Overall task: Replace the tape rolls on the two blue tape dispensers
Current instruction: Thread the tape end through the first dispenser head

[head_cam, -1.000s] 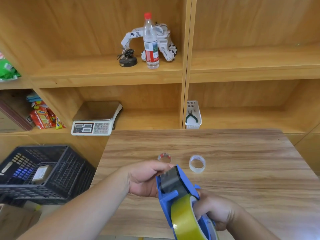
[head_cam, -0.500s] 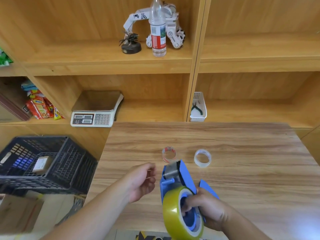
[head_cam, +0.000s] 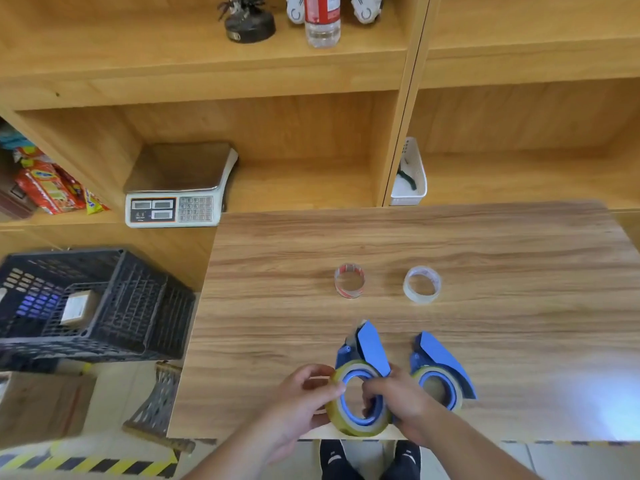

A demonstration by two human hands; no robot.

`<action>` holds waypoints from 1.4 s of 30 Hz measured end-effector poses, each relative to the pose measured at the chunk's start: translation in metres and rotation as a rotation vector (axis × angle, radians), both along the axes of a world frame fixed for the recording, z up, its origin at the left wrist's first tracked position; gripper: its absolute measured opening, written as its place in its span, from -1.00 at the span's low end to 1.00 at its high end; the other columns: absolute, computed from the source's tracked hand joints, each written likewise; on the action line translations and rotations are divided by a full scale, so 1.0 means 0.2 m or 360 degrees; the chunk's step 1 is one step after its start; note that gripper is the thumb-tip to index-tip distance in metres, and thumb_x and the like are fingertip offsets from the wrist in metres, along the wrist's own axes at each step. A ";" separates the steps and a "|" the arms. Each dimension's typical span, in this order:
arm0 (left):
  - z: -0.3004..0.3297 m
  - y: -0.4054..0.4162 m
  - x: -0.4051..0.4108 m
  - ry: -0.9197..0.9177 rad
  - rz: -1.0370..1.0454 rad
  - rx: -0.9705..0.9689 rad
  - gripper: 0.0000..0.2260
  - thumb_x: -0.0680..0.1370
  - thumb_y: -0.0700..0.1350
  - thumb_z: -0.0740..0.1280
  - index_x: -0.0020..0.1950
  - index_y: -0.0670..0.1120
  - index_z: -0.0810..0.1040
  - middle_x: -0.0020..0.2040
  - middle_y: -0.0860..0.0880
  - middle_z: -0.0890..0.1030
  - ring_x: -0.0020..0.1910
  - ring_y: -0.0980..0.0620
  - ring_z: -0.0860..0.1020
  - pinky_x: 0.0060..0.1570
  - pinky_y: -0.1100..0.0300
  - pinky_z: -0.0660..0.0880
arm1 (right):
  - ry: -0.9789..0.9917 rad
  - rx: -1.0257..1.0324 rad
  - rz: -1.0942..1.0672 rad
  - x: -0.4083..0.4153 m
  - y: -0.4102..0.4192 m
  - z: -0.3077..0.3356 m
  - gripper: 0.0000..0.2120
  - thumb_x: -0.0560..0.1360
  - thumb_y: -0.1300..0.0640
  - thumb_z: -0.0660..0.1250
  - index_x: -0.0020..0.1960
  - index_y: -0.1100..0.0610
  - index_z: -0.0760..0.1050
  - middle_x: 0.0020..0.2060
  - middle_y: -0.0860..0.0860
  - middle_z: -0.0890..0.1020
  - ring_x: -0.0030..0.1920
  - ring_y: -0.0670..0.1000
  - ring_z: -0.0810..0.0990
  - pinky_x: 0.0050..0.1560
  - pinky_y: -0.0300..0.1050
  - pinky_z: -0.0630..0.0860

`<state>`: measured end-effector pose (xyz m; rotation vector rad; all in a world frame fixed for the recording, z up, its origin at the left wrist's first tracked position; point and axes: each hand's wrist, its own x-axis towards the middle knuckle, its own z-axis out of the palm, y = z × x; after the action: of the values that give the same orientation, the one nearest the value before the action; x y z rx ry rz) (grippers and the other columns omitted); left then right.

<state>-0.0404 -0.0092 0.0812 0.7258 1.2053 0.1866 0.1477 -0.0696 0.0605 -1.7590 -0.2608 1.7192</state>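
Both hands share one grip at the near edge of the table. The right hand has its fingers hooked through the blue hub and clamped on the near dispenser, while the left hand pinches the outer rim of the yellowish tape roll mounted on it.

To do this step well, I judge the right hand should keep the frame from twisting while the left presses the roll squarely along the hub axis until it sits flush. A roll pushed on at a tilt is likely to bind. The loose end should then be led forward, away from the grip, toward the nose of the dispenser, where the cutter is probably sitting (I cannot make out the blade itself).

Largest first: the dispenser in the grip is a blue plastic frame with a pointed flap rising beyond the fingers. Just right of the grip, touching or nearly touching the right hand, lies the second dispenser, already carrying a yellowish roll. Farther out beyond the grip, well apart from both, stand two small rings: a clear spent core and a core with red print, both apparently removed.
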 end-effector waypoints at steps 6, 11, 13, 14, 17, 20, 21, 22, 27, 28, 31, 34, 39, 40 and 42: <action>-0.22 0.05 -0.04 0.0132 0.0023 -0.0038 -0.72 0.47 -0.24 0.56 0.16 -0.11 0.66 0.04 -0.16 0.76 0.04 -0.16 0.73 0.02 0.02 0.67 | -0.0132 -0.0121 0.0112 -0.04 0.03 -0.20 -0.48 0.25 0.32 0.40 0.20 0.10 0.45 -0.24 0.21 0.70 -0.25 0.14 0.69 -0.12 0.09 0.55; -0.39 0.07 -0.05 0.0192 -0.0020 -0.0069 -0.72 0.47 -0.20 0.57 0.16 -0.09 0.68 0.05 -0.14 0.76 0.06 -0.15 0.73 0.14 -0.07 0.66 | -0.0337 -0.0188 0.0268 -0.06 0.07 -0.28 -0.52 0.38 0.24 0.43 0.24 -0.01 0.43 -0.01 0.11 0.71 0.02 0.18 0.70 -0.12 0.03 0.62; -0.45 0.08 -0.05 0.0219 -0.0041 -0.0096 -0.69 0.46 -0.17 0.58 0.19 -0.09 0.67 0.05 -0.11 0.77 0.07 -0.14 0.73 0.17 -0.10 0.65 | -0.0446 -0.0212 0.0369 -0.06 0.08 -0.30 -0.56 0.37 0.18 0.46 0.20 -0.03 0.45 -0.06 0.03 0.72 -0.05 0.11 0.72 -0.14 0.02 0.66; -0.49 0.08 -0.05 0.0227 -0.0050 -0.0110 -0.67 0.46 -0.16 0.58 0.20 -0.08 0.67 0.06 -0.11 0.77 0.08 -0.13 0.73 0.18 -0.10 0.65 | -0.0506 -0.0216 0.0417 -0.05 0.08 -0.31 -0.59 0.36 0.15 0.46 0.17 -0.04 0.47 -0.09 0.01 0.72 -0.10 0.08 0.72 -0.16 0.00 0.67; -0.57 0.08 -0.04 0.0232 -0.0047 -0.0137 -0.66 0.47 -0.17 0.57 0.23 -0.08 0.65 0.08 -0.10 0.76 0.08 -0.12 0.73 0.16 -0.06 0.66 | -0.0691 -0.0185 0.0537 -0.05 0.07 -0.37 -0.63 0.30 0.03 0.45 0.11 -0.06 0.54 -0.11 -0.06 0.70 -0.16 -0.02 0.70 -0.13 -0.02 0.70; -0.64 0.08 -0.02 0.0231 -0.0024 -0.0145 -0.63 0.48 -0.17 0.56 0.28 -0.06 0.61 0.13 -0.07 0.75 0.08 -0.06 0.73 0.10 0.00 0.67 | -0.0821 -0.0165 0.0599 -0.06 0.08 -0.42 -0.58 0.38 -0.02 0.43 0.23 -0.04 0.50 0.10 -0.04 0.54 -0.09 -0.04 0.62 -0.13 -0.09 0.60; -0.65 0.08 -0.02 0.0233 -0.0011 -0.0141 -0.62 0.49 -0.17 0.55 0.28 -0.05 0.60 0.15 -0.06 0.73 0.08 -0.04 0.73 0.05 0.04 0.68 | -0.0861 -0.0159 0.0611 -0.06 0.08 -0.43 -0.54 0.44 0.00 0.42 0.31 -0.04 0.46 0.16 -0.03 0.48 -0.07 -0.04 0.60 -0.11 -0.13 0.55; -0.67 0.07 -0.01 0.0240 0.0001 -0.0138 -0.63 0.51 -0.18 0.54 0.28 -0.04 0.58 0.17 -0.06 0.72 0.07 -0.03 0.73 -0.01 0.09 0.68 | -0.0897 -0.0145 0.0622 -0.06 0.09 -0.45 -0.50 0.47 0.01 0.41 0.38 -0.03 0.41 0.19 -0.03 0.44 -0.06 -0.03 0.58 -0.10 -0.15 0.51; -0.71 0.07 0.00 0.0343 -0.0011 -0.0111 -0.47 0.44 0.00 0.58 0.36 -0.04 0.53 0.27 -0.04 0.65 0.18 -0.02 0.67 0.14 0.03 0.65 | -0.0991 -0.0123 0.0706 -0.06 0.10 -0.51 -0.46 0.52 0.03 0.38 0.46 -0.01 0.31 0.19 -0.04 0.40 0.01 0.02 0.58 -0.01 -0.07 0.59; -0.74 0.07 0.00 0.0399 -0.0039 -0.0048 -0.37 0.35 0.12 0.60 0.37 -0.01 0.53 0.27 0.00 0.66 0.20 0.00 0.66 0.23 -0.03 0.62 | -0.1003 -0.0114 0.0715 -0.06 0.10 -0.53 -0.47 0.52 0.05 0.38 0.45 -0.01 0.31 0.17 -0.04 0.39 0.00 0.02 0.58 -0.02 -0.06 0.59; -0.85 0.06 -0.04 0.0487 -0.0102 0.0073 -0.26 0.22 0.28 0.56 0.35 0.06 0.56 0.22 0.09 0.69 0.21 0.06 0.64 0.35 -0.10 0.53 | -0.1035 -0.0093 0.0714 -0.06 0.10 -0.55 -0.47 0.51 0.07 0.39 0.44 -0.02 0.32 0.15 -0.06 0.36 -0.01 0.02 0.58 -0.03 -0.05 0.61; -0.73 0.07 0.01 0.0512 -0.0191 0.0118 -0.64 0.41 0.11 0.54 0.17 0.13 0.62 0.15 0.13 0.70 0.17 0.12 0.63 0.35 -0.01 0.52 | -0.1045 -0.0092 0.0719 -0.06 0.10 -0.58 -0.45 0.51 0.09 0.39 0.45 -0.03 0.31 0.18 -0.06 0.37 0.03 0.02 0.56 0.06 -0.03 0.62; -0.71 0.07 0.03 0.0577 -0.0212 0.0250 -0.80 0.57 -0.01 0.46 0.06 0.23 0.48 0.04 0.25 0.54 0.09 0.14 0.55 0.14 0.18 0.41 | -0.1056 -0.0087 0.0701 -0.07 0.10 -0.61 -0.44 0.51 0.11 0.41 0.46 -0.04 0.30 0.19 -0.07 0.37 0.06 0.02 0.56 0.11 0.00 0.63; -0.70 0.07 0.04 0.0587 -0.0225 0.0277 -0.79 0.57 -0.02 0.45 0.06 0.24 0.47 0.02 0.25 0.53 0.05 0.17 0.54 0.13 0.18 0.40 | -0.1056 -0.0089 0.0694 -0.08 0.10 -0.62 -0.43 0.51 0.11 0.41 0.47 -0.03 0.30 0.21 -0.06 0.37 0.07 0.03 0.56 0.11 0.00 0.63; -0.70 0.07 0.04 0.0598 -0.0240 0.0311 -0.78 0.57 -0.02 0.45 0.06 0.24 0.47 0.02 0.25 0.54 0.02 0.20 0.53 0.12 0.19 0.39 | -0.1052 -0.0083 0.0675 -0.08 0.10 -0.62 -0.42 0.51 0.11 0.41 0.47 -0.03 0.29 0.25 -0.04 0.37 0.09 0.03 0.57 0.12 0.01 0.63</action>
<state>-0.0330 0.0050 -0.0585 1.0517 1.4946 0.0420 0.1317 -0.0497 -0.0629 -2.3979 -0.9357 1.3470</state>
